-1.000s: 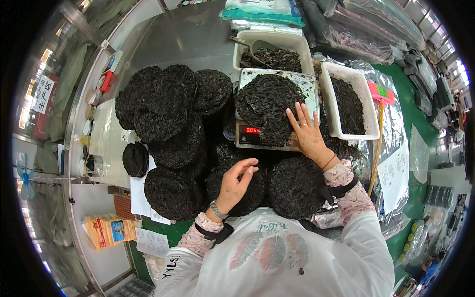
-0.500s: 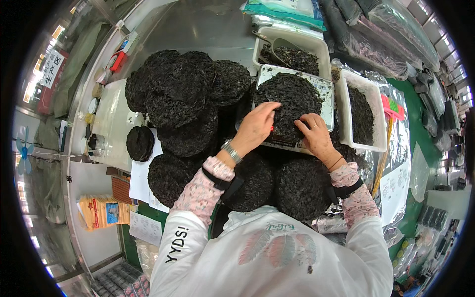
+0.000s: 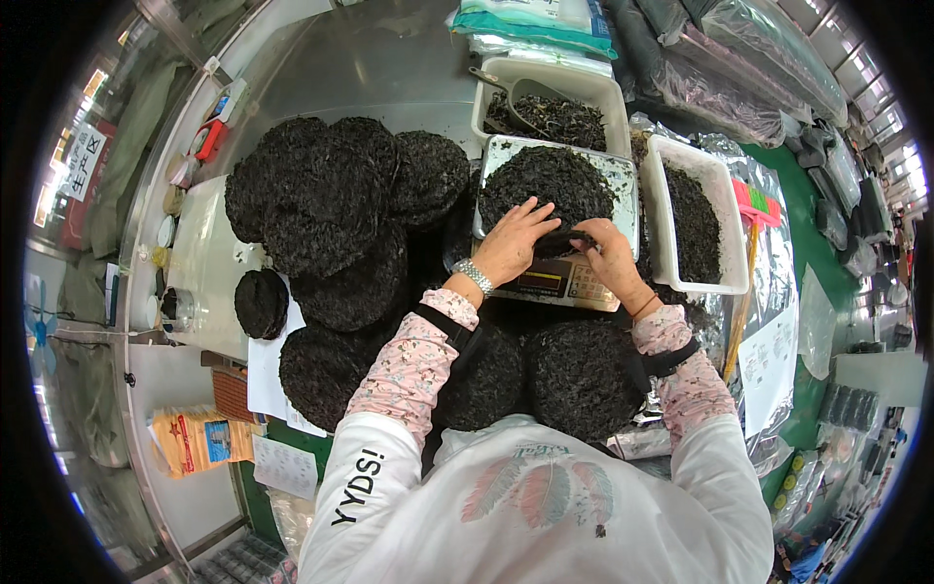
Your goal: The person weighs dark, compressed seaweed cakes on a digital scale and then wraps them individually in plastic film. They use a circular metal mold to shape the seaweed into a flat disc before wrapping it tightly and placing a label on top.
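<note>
A round dark cake of what looks like dried seaweed (image 3: pixel 550 185) lies on the silver platform of a digital scale (image 3: pixel 541 278). My left hand (image 3: pixel 516 238) rests on the cake's near left side, fingers stretched out over it. With my right hand (image 3: pixel 605 255), thumb and fingers pinch a dark flap of seaweed (image 3: pixel 569 242) at the near edge. Whether this flap is still joined to the cake, I cannot tell. Below the flap, the scale's display and keys show.
Stacked seaweed cakes (image 3: pixel 321 195) stand left, and more lie close to my body, including one (image 3: pixel 584 375). A white bin (image 3: pixel 623 102) with a scoop (image 3: pixel 525 97) stands behind the scale; another white bin (image 3: pixel 736 234) of loose seaweed is at right.
The cake's near edge no longer hangs over the scale's display. My right hand now pinches a flap there, and my left hand lies flatter on the cake. The whole view has shifted slightly.
</note>
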`<move>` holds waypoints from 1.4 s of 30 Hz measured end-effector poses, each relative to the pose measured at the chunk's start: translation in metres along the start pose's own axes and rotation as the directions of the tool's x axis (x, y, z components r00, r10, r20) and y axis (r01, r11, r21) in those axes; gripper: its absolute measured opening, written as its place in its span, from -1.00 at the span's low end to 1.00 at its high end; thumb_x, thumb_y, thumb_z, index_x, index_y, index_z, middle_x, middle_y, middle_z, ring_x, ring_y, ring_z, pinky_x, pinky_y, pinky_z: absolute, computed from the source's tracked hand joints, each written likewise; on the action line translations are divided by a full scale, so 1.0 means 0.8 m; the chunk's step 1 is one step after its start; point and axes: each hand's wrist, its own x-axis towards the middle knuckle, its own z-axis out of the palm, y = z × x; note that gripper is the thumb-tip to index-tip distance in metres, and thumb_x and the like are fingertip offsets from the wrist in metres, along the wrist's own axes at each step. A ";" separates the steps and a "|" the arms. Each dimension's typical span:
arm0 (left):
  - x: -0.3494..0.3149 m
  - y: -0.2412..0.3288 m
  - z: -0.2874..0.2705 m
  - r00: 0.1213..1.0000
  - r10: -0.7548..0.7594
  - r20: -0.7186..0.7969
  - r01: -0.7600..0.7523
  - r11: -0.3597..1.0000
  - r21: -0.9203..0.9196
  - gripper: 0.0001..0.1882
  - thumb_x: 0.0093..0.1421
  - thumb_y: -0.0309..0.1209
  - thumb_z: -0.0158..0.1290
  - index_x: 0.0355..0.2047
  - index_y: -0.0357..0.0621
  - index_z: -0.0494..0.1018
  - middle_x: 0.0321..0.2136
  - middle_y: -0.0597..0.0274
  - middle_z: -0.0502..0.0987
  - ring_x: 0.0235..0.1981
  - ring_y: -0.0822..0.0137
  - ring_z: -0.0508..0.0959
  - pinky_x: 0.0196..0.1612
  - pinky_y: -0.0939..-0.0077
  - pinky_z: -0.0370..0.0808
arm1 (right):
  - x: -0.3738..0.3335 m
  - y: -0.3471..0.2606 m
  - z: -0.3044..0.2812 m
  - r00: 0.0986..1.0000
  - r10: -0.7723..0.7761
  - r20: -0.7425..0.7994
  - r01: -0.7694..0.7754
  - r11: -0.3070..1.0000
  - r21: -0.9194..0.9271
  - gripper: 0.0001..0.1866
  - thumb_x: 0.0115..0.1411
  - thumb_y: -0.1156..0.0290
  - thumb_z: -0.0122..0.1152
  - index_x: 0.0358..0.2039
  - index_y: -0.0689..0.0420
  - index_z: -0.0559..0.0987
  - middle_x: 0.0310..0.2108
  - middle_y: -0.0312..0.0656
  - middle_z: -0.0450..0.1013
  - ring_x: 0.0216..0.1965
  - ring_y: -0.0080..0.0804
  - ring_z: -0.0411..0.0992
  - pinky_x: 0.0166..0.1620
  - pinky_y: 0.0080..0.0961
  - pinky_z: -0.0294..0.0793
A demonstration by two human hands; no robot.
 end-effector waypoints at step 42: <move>-0.050 0.100 -0.061 0.488 -0.837 -0.249 0.134 0.354 -0.926 -0.13 0.33 -0.19 0.25 0.42 -0.40 0.04 0.34 -0.12 0.25 0.32 0.14 0.29 0.37 0.28 0.25 | 0.013 -0.021 -0.086 0.723 0.570 0.391 -0.643 0.349 0.681 -0.23 0.45 -0.18 0.03 0.38 0.22 0.34 0.32 -0.22 0.34 0.29 -0.43 0.26 0.27 -0.43 0.26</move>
